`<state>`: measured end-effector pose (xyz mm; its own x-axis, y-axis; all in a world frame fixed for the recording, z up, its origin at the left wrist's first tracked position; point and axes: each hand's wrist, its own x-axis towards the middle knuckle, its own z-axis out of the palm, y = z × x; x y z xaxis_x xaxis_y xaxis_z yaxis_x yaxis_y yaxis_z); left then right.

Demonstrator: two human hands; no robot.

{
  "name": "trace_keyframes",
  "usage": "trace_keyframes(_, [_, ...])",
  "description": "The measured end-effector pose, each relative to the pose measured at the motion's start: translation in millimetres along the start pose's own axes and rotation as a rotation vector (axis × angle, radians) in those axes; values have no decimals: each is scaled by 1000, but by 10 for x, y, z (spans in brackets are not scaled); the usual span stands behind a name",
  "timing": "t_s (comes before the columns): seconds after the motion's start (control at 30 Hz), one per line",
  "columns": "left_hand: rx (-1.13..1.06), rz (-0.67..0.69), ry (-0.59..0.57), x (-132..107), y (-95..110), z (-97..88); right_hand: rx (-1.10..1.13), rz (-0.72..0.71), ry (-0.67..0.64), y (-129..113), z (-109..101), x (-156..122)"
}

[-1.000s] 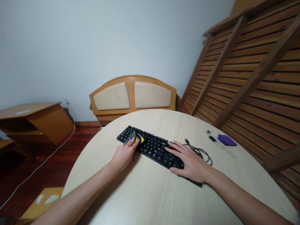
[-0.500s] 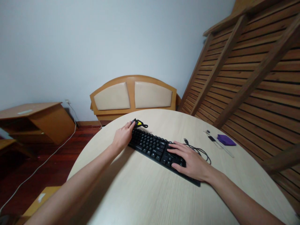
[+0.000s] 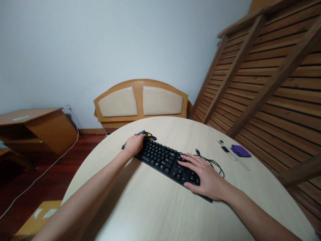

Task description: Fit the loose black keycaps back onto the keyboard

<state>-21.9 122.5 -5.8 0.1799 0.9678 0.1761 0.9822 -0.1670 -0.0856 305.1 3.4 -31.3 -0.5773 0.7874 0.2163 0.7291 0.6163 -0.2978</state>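
A black keyboard [image 3: 162, 159] lies slantwise on the pale round table [image 3: 140, 211]. At its far left end my left hand [image 3: 134, 145] is closed around a dark object [image 3: 149, 135] with a yellow part and a black loop; its exact kind is unclear. A small dark tip shows on the left side of that hand. My right hand [image 3: 202, 170] lies over the right end of the keyboard, fingers spread on the keys. Behind this hand, a black cable [image 3: 214, 164] with a USB plug [image 3: 198, 152] curls on the tabletop.
Further right on the table are a purple pouch [image 3: 240, 151] and a thin pale cord [image 3: 237, 157] with a small black piece. A padded headboard [image 3: 139, 100] stands behind the table, a wooden desk [image 3: 47, 124] at left, slatted wood panels [image 3: 271, 80] at right.
My left hand has moved slightly left and down with the dark object, whose tip now shows beyond the hand. My right hand stays on the keyboard. The view has shifted a little.
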Motion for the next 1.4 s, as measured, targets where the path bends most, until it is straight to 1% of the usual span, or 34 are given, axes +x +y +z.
trace_keyframes(0.3, [-15,150,30,-242,402,-23,-15,-10,13,1,-7,5])
trace_keyframes(0.53, [-78,254,63,-473,632,-40,-22,-9,19,22,18,5])
trace_keyframes(0.63, [-117,322,68,-605,664,-56,-23,-3,17,26,22,2])
trace_keyframes(0.73, [-154,359,81,-662,557,-92,-19,-6,16,34,25,-6])
trace_keyframes(0.8, [-163,322,110,-613,402,-128,-17,-8,14,42,29,-12])
trace_keyframes(0.87, [-151,234,150,-489,201,-163,-19,-8,9,49,33,-17])
trace_keyframes(0.97, [-118,77,196,-223,-120,-174,-26,-3,4,55,35,-17])
trace_keyframes(1.03, [-101,3,189,-58,-296,-129,-28,-2,3,54,33,-12])
trace_keyframes(1.1, [-92,-21,146,51,-410,-44,-28,-2,7,51,33,-5])
trace_keyframes(1.17, [-86,-15,90,95,-461,55,-26,-2,18,50,36,4])
trace_keyframes(1.27, [-62,-15,45,68,-463,154,-19,2,36,51,45,15])
trace_keyframes(1.4, [-16,-28,13,-27,-457,135,-7,15,34,49,48,21])
